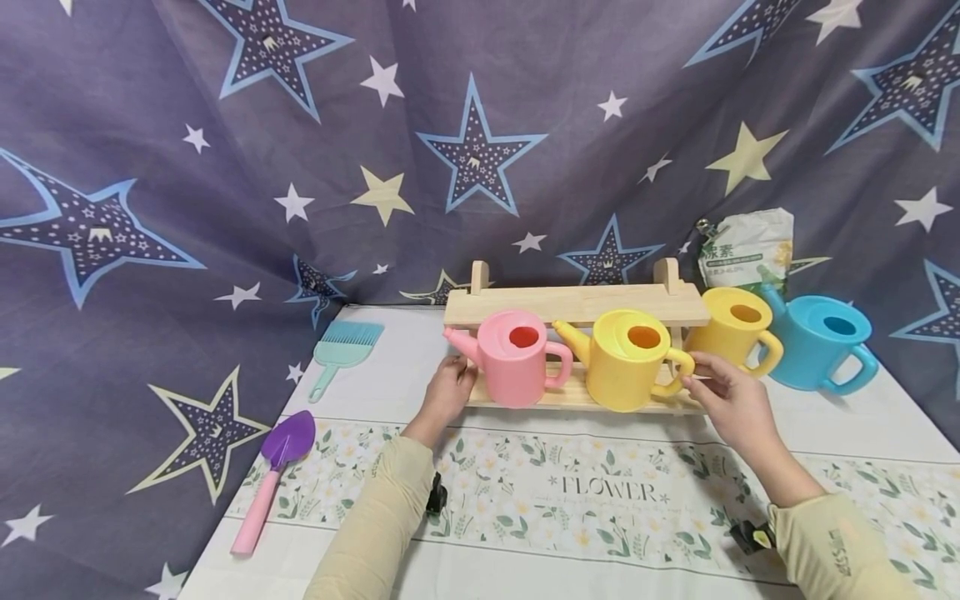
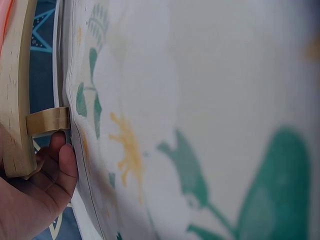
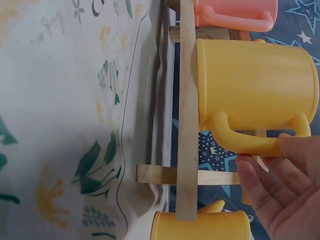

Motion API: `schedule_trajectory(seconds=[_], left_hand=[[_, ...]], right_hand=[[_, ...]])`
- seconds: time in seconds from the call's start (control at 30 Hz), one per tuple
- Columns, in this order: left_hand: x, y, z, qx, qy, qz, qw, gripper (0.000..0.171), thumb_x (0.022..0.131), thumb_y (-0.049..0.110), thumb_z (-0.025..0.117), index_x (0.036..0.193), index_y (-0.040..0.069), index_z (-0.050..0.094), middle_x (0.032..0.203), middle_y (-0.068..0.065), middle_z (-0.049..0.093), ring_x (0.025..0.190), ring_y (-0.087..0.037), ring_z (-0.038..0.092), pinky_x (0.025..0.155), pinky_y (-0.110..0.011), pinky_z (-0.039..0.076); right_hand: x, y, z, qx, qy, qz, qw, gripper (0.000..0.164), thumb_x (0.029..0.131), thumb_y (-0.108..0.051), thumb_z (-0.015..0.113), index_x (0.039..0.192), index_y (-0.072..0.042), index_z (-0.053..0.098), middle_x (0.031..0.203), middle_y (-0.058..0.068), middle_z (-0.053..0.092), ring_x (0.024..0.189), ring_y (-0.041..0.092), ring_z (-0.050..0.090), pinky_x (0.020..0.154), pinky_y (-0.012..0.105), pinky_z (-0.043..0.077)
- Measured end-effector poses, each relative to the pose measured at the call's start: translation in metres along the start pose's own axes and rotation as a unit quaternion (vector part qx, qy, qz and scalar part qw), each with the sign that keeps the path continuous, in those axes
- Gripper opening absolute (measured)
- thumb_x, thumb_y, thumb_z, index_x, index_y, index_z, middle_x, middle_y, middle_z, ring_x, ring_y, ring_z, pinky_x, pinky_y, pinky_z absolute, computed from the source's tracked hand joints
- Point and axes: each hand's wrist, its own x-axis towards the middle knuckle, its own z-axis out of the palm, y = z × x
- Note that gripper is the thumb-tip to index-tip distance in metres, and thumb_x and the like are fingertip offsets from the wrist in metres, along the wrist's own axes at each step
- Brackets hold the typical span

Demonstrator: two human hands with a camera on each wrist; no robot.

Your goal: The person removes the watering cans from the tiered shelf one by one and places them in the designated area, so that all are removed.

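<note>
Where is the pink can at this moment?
In the head view, the pink can stands on the shelf's lower tier, with the left hand at its left and a yellow can at its right.

**Left hand gripping the end of a wooden board**

So the fingers are curled at that end, tips just beside a short wooden leg that runs from the board to the tabletop's edge. Sliver of something pink past the board's other side. Tabletop's got green leaves and yellow flowers, kinda blurry. Beyond its edge: dark blue cloth with stars.
</note>
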Motion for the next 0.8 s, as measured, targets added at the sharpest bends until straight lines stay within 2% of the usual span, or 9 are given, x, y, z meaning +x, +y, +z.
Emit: schedule_trajectory(seconds=[0.07, 0.17, 0.23, 0.3, 0.37, 0.53, 0.6, 0.73, 0.8], left_hand=[[0.0001, 0.0003, 0.0, 0.001, 0.0, 0.0, 1.0, 0.047, 0.102, 0.028, 0.049, 0.143, 0.005, 0.048, 0.132, -0.018, 0.053, 0.122, -0.034, 0.053, 0.103, -0.049, 0.042], [0.0002, 0.0006, 0.0001, 0.0, -0.001, -0.001, 1.0, 0.047, 0.102, 0.028, 0.049, 0.143, 0.004, 0.047, 0.132, -0.018, 0.052, 0.123, -0.034, 0.053, 0.103, -0.048, 0.042], [0.0001, 0.0012, -0.0001, 0.0, -0.003, -0.002, 1.0, 0.047, 0.103, 0.028, 0.049, 0.143, 0.004, 0.047, 0.133, -0.019, 0.052, 0.123, -0.034, 0.052, 0.103, -0.048, 0.042], [-0.0003, 0.0014, -0.0001, 0.0, -0.002, 0.001, 1.0, 0.047, 0.103, 0.027, 0.049, 0.143, 0.003, 0.048, 0.133, -0.019, 0.052, 0.123, -0.035, 0.052, 0.103, -0.048, 0.042], [-0.0006, 0.0018, -0.0004, -0.001, -0.001, 0.004, 1.0, 0.046, 0.103, 0.027, 0.049, 0.142, 0.003, 0.048, 0.132, -0.019, 0.052, 0.123, -0.035, 0.052, 0.103, -0.049, 0.042], [-0.0009, 0.0021, -0.0007, 0.003, 0.001, 0.008, 1.0, 0.046, 0.103, 0.026, 0.049, 0.142, 0.002, 0.049, 0.132, -0.02, 0.052, 0.122, -0.035, 0.052, 0.103, -0.05, 0.042], [-0.0006, 0.0021, -0.0009, 0.003, -0.001, 0.005, 1.0, 0.046, 0.103, 0.027, 0.048, 0.142, 0.003, 0.049, 0.133, -0.019, 0.052, 0.123, -0.035, 0.052, 0.103, -0.049, 0.042], [-0.0006, 0.002, -0.0012, -0.002, -0.004, 0.004, 1.0, 0.046, 0.103, 0.026, 0.049, 0.142, 0.003, 0.049, 0.134, -0.02, 0.051, 0.124, -0.036, 0.052, 0.103, -0.048, 0.042], [-0.0009, 0.0018, -0.0014, -0.002, -0.002, 0.007, 1.0, 0.045, 0.102, 0.026, 0.049, 0.141, 0.002, 0.05, 0.132, -0.02, 0.052, 0.122, -0.036, 0.053, 0.102, -0.049, 0.043]], right_hand=[[0.0003, 0.0001, 0.0001, -0.008, -0.001, -0.005, 1.0, 0.03, 0.092, -0.004, 0.066, 0.12, 0.004, 0.062, 0.105, 0.023, 0.069, 0.082, -0.011, 0.057, 0.069, 0.004, 0.046], [0.0007, 0.0001, 0.0002, -0.02, 0.0, -0.015, 1.0, 0.028, 0.092, -0.004, 0.066, 0.119, 0.004, 0.062, 0.104, 0.023, 0.069, 0.085, 0.011, 0.068, 0.07, 0.003, 0.046], [0.0008, -0.0001, 0.0006, -0.027, 0.002, -0.02, 0.999, 0.028, 0.092, -0.003, 0.066, 0.119, 0.004, 0.062, 0.104, 0.022, 0.069, 0.088, 0.028, 0.069, 0.07, 0.002, 0.045], [0.0007, -0.0001, 0.0009, -0.03, 0.006, -0.024, 0.999, 0.027, 0.092, -0.003, 0.066, 0.118, 0.004, 0.062, 0.103, 0.023, 0.069, 0.089, 0.037, 0.068, 0.069, 0.001, 0.044], [0.0004, -0.0003, 0.0012, -0.029, 0.011, -0.026, 0.999, 0.027, 0.092, -0.002, 0.066, 0.118, 0.004, 0.063, 0.103, 0.024, 0.069, 0.087, 0.036, 0.069, 0.068, 0.001, 0.044], [-0.0012, -0.0014, 0.0013, -0.018, 0.022, -0.022, 0.999, 0.029, 0.09, -0.002, 0.068, 0.118, 0.005, 0.065, 0.104, 0.025, 0.069, 0.081, 0.005, 0.067, 0.068, 0.002, 0.045], [-0.0021, -0.0024, 0.0012, -0.016, 0.024, -0.019, 0.999, 0.029, 0.09, -0.002, 0.068, 0.118, 0.005, 0.065, 0.105, 0.026, 0.068, 0.081, 0.005, 0.068, 0.068, 0.002, 0.045], [-0.0039, -0.0031, 0.0009, -0.017, 0.027, -0.012, 0.999, 0.031, 0.091, -0.003, 0.068, 0.12, 0.006, 0.064, 0.107, 0.027, 0.067, 0.083, 0.029, 0.071, 0.066, 0.002, 0.046], [-0.0046, -0.0033, 0.0004, -0.016, 0.03, -0.01, 0.999, 0.032, 0.091, -0.003, 0.068, 0.12, 0.007, 0.063, 0.108, 0.028, 0.067, 0.081, 0.022, 0.072, 0.066, 0.002, 0.046]])
